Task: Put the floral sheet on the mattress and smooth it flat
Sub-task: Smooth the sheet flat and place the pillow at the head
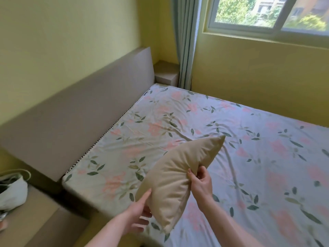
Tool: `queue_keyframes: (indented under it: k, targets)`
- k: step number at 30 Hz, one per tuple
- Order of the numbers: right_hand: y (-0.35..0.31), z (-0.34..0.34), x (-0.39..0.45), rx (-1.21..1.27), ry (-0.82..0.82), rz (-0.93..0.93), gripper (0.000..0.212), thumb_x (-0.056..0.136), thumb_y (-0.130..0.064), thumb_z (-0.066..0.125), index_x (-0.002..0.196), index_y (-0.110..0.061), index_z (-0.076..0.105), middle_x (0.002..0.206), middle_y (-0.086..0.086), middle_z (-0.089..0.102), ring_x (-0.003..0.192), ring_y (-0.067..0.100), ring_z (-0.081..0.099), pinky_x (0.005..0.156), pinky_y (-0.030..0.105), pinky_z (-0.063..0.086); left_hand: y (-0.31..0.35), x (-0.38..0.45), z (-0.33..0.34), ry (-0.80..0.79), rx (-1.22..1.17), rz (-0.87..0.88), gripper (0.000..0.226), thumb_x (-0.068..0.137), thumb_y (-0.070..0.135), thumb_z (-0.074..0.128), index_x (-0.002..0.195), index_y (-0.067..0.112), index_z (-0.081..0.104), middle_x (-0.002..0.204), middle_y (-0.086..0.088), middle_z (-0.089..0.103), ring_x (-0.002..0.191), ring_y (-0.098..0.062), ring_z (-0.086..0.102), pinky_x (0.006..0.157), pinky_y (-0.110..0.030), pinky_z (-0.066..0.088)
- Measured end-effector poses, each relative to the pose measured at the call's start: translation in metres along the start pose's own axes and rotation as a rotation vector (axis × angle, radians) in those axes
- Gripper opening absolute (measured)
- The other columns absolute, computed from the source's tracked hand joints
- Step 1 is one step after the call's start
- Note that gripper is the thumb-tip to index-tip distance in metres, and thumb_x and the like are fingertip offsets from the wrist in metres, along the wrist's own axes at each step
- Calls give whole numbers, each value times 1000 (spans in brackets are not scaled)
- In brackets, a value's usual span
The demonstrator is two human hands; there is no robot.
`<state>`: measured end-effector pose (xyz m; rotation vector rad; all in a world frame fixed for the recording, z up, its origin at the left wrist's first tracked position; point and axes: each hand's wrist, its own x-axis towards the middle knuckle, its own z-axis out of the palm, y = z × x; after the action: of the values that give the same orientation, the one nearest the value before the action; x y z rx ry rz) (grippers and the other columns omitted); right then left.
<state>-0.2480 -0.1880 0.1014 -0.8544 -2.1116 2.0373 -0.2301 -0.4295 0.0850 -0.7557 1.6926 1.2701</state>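
The floral sheet (213, 139) lies spread over the mattress (80, 189), beneath both hands and touching neither; it covers the bed from the 6 o'clock edge to the far corner at about 12 o'clock, with creases fanning out across its middle. Above it, near 6 o'clock, a tan pillow (179, 177) is held off the bed (bent into a shallow arch). The right hand (201, 184) pinches the pillow's right edge, thumb and fingers curled into the fabric. The left hand (138, 214) grips the lower left edge at about 7 o'clock, forefinger straight along the top face and the other fingers curled underneath.

A padded beige headboard (80, 111) runs along the bed from 9 toward 11 o'clock, against a pale yellow wall. A small bedside ledge (166, 72) sits in the corner at 12 o'clock, beside a grey-green curtain (185, 41). A window (267, 13) fills the 1 o'clock area, with greenery outside. At 8 o'clock a white bag (12, 189) rests on a low beige platform (44, 223).
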Motion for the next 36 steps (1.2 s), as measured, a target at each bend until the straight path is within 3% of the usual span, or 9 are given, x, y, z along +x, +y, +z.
queue_keyframes:
  k: [2,5,9,13,15,18,22,26,36]
  targets:
    - [-4,5,-11,52,2,12,12,90,-24,74,87,-20,64,79,-4,70,82,22,67,80,43,55,-7,-2,-3,-15,-57,-34,117,45,104,53,105,6,76,94,-13,79,95,-35,74,90,-46,59]
    - [-12,18,-18,97,-19,39,10,92,-20,74,94,-15,66,88,1,73,89,24,69,86,41,56,-7,-4,-8,-70,-123,-98,118,49,104,49,104,3,78,98,-17,78,103,-38,72,97,-52,55]
    - [-23,37,-17,144,-68,57,16,93,-18,74,108,-18,68,103,2,75,100,22,71,91,39,58,3,13,-34,-201,-266,-93,105,59,97,61,117,10,74,112,-17,76,112,-37,68,92,-50,58]
    - [-33,72,-16,183,-90,88,24,96,-16,70,119,-21,65,115,1,74,105,20,71,93,40,58,35,32,-84,-360,-353,43,70,87,65,69,134,14,67,134,-13,68,125,-31,64,113,-48,44]
    - [-37,88,-19,211,-82,113,24,97,-15,69,120,-20,64,117,3,73,103,19,72,91,41,60,55,37,-107,-277,-314,170,50,91,48,72,125,11,71,120,-9,75,116,-29,69,113,-49,45]
    - [-37,112,-25,243,-29,144,19,98,-15,67,115,-19,61,114,2,72,100,20,72,88,43,62,85,41,-140,-145,-215,284,61,76,44,85,124,10,69,112,-5,78,106,-27,74,103,-50,54]
    - [-20,139,-33,163,33,259,27,94,-28,73,112,-9,63,113,14,71,98,28,73,77,45,64,122,47,-171,38,-166,439,42,78,25,87,113,7,72,107,-7,78,97,-25,74,91,-40,58]
    - [-15,149,-41,-348,-120,374,42,91,-51,70,110,-14,63,107,4,70,95,19,70,76,37,64,153,45,-191,161,-60,555,48,75,34,87,116,13,74,107,0,76,98,-23,72,95,-43,57]
    - [-41,170,-36,-752,-325,178,52,97,-42,62,141,-18,50,143,3,53,106,17,60,72,23,48,178,55,-240,521,783,725,7,75,33,67,71,31,61,82,6,66,83,-29,61,69,-35,48]
